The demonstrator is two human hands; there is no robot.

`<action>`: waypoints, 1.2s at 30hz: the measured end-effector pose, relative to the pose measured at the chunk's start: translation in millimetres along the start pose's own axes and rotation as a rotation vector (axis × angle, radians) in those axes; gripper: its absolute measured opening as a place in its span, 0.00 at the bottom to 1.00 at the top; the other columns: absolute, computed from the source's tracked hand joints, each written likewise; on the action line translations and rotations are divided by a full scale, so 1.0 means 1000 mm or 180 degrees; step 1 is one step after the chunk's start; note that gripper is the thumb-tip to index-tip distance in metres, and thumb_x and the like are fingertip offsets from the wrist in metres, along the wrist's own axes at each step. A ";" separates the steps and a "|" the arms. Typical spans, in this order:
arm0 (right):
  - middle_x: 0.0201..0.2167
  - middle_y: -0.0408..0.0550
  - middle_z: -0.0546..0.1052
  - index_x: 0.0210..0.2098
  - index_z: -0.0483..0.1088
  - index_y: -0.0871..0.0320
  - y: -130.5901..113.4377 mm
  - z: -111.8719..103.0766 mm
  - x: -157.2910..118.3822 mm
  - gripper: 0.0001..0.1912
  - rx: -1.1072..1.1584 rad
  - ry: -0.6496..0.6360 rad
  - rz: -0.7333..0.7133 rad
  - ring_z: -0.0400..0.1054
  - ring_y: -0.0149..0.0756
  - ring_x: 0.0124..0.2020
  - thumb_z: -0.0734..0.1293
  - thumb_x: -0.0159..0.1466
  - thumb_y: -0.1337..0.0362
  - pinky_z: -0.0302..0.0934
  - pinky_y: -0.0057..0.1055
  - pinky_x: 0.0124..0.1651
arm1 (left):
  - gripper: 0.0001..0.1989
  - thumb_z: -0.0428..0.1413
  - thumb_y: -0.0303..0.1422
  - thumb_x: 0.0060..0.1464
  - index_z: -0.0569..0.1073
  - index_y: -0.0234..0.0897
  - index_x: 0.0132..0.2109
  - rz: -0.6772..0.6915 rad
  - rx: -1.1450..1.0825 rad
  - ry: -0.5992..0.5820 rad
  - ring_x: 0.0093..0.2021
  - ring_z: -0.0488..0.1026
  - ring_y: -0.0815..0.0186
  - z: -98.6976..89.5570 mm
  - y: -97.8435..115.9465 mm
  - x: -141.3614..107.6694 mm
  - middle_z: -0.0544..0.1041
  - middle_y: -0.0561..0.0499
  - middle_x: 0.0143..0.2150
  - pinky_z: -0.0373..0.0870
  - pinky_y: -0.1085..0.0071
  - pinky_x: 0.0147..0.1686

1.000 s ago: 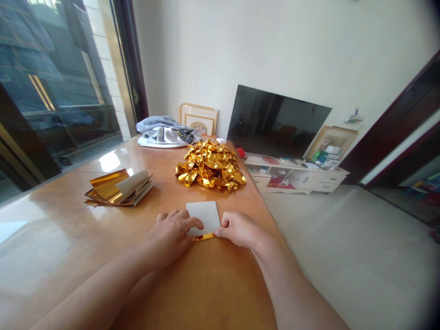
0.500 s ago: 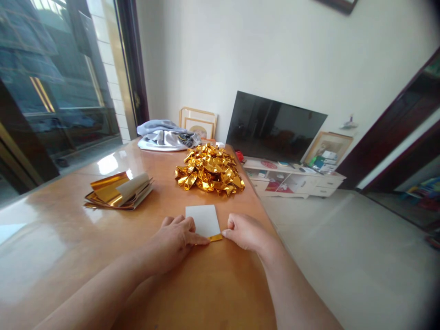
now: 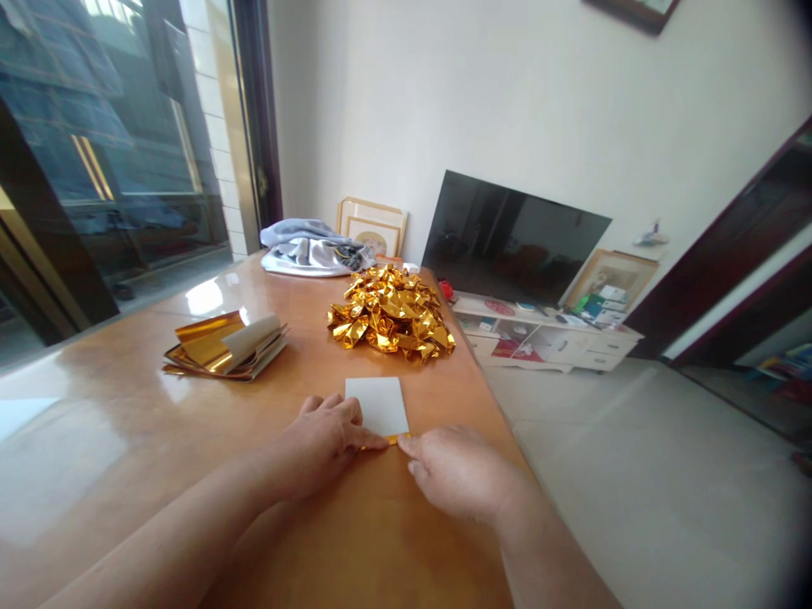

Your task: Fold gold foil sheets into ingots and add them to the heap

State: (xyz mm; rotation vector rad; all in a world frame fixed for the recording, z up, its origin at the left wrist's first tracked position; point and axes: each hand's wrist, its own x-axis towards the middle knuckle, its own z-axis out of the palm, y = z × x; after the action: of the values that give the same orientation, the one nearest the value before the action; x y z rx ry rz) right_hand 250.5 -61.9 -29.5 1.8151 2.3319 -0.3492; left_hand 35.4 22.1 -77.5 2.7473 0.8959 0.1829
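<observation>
Pressing down flat, the left hand (image 3: 323, 444) rests its fingers, slightly spread, on the near edge of a white paper sheet (image 3: 377, 406), with no grip that closes on it. The sheet lies flat on a glossy wooden table (image 3: 95, 376), and a thin gold foil strip (image 3: 398, 439) shows along its near edge. The right hand (image 3: 460, 474) is half open and loosely curled, holding nothing, its fingertips (image 3: 406, 448) just at the sheet's near right corner (whether they touch it is hard to tell). Farther up the table, a stack of gold foil sheets (image 3: 222, 348) lies to the left, its top sheets curling to show white backs, and a heap of crumpled gold foil pieces (image 3: 390, 317) sits ahead. Beyond are a gray cloth (image 3: 310, 251), framed pictures (image 3: 371, 224), a dark flat-screen TV (image 3: 511, 237) and a white low cabinet (image 3: 545, 342) beside the table
</observation>
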 end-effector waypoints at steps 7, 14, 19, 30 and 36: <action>0.34 0.53 0.81 0.34 0.78 0.55 0.011 -0.002 -0.001 0.14 0.0061 0.0142 0.0420 0.75 0.43 0.36 0.61 0.67 0.60 0.54 0.33 0.34 | 0.21 0.48 0.33 0.66 0.75 0.71 0.55 0.0015 0.0004 -0.0013 0.46 0.66 0.57 0.001 0.000 0.000 0.72 0.49 0.42 0.56 0.61 0.44; 0.34 0.45 0.77 0.34 0.72 0.56 0.005 0.021 0.025 0.08 0.1277 0.1172 -0.0142 0.68 0.33 0.36 0.61 0.66 0.68 0.52 0.27 0.34 | 0.23 0.49 0.31 0.65 0.75 0.70 0.55 0.0016 0.0041 -0.0009 0.47 0.66 0.59 -0.001 0.001 0.000 0.72 0.49 0.43 0.57 0.61 0.46; 0.29 0.40 0.74 0.34 0.69 0.57 0.016 0.048 0.054 0.02 0.2127 0.0733 0.0397 0.63 0.30 0.28 0.66 0.61 0.65 0.48 0.24 0.28 | 0.22 0.51 0.31 0.63 0.76 0.71 0.53 -0.0001 0.0008 -0.0003 0.47 0.66 0.57 0.000 0.001 -0.001 0.71 0.50 0.42 0.56 0.61 0.45; 0.26 0.37 0.69 0.31 0.68 0.59 0.011 0.029 0.063 0.04 0.1973 0.0084 0.0351 0.58 0.26 0.26 0.68 0.56 0.70 0.48 0.22 0.27 | 0.19 0.52 0.30 0.57 0.81 0.59 0.46 -0.0308 -0.0484 0.0080 0.50 0.66 0.54 0.002 -0.013 -0.004 0.75 0.50 0.44 0.55 0.56 0.50; 0.28 0.39 0.71 0.34 0.71 0.60 -0.001 0.022 0.069 0.07 0.1839 -0.0126 0.0226 0.60 0.26 0.27 0.68 0.55 0.74 0.52 0.21 0.28 | 0.15 0.53 0.29 0.52 0.81 0.51 0.41 -0.0466 -0.0531 0.0065 0.50 0.67 0.55 -0.001 -0.019 -0.009 0.76 0.51 0.43 0.56 0.57 0.51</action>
State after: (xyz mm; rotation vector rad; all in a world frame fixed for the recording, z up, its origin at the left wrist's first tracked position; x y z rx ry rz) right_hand 232.7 -4.1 -69.6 2.0816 2.2829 -1.1329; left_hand 17.1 31.7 -81.7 2.5206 1.0332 0.2471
